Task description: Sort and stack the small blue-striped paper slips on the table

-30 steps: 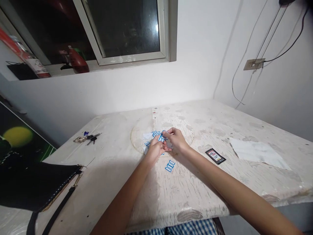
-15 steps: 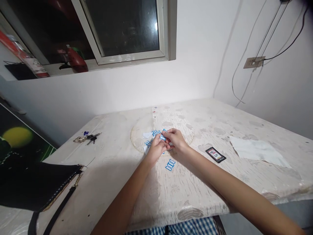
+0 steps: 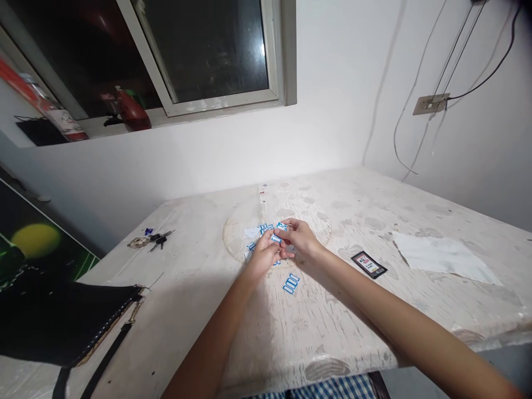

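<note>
Over the middle of the table, my left hand [image 3: 265,252] and my right hand [image 3: 300,237] meet. Between their fingertips is a small white sticker sheet with blue-outlined frames [image 3: 276,238]; both hands pinch it. Another blue-and-white piece [image 3: 281,226] shows by my right fingertips. Behind and left of my left hand lie several similar blue-framed pieces [image 3: 265,228], partly hidden by the hands. Nearer to me, a separate strip of blue-outlined frames [image 3: 291,283] lies flat on the tabletop.
On the right lie a black-edged card packet [image 3: 369,264] and a white cloth or paper [image 3: 444,258]. Keys [image 3: 161,238] rest at the left, behind a black bag [image 3: 70,316] with a strap. The patterned table cover [image 3: 332,321] reaches the wall.
My right fingers have shifted slightly on the piece, and the blue-and-white part by them shows more. The view has tilted a little; the things on the table lie as before.
</note>
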A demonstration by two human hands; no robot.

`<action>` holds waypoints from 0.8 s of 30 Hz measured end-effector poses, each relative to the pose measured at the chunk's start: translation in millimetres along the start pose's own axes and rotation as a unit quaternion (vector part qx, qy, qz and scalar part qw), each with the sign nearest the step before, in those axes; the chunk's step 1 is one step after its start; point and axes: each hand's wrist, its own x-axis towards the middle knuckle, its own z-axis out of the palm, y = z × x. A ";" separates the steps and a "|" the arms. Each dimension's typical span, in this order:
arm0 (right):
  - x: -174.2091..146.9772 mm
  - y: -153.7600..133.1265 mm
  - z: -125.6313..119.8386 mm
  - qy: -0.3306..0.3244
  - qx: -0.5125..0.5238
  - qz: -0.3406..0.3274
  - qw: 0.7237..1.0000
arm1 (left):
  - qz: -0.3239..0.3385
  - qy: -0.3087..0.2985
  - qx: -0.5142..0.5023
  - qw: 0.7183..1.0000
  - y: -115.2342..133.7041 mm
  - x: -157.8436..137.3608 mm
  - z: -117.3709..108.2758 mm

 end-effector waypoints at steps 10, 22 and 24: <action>2.5 1.6 -1.7 -0.052 -0.050 -0.008 0.997 | -0.013 0.044 0.045 0.998 6.8 -0.1 -2.3; 9.7 10.1 -24.0 -0.117 -0.592 -0.191 0.774 | 0.076 0.160 -0.019 0.984 25.0 3.0 -19.8; 9.2 16.6 -14.4 -0.134 -0.600 -0.229 0.755 | 0.077 0.158 -0.019 0.984 23.8 3.4 -20.0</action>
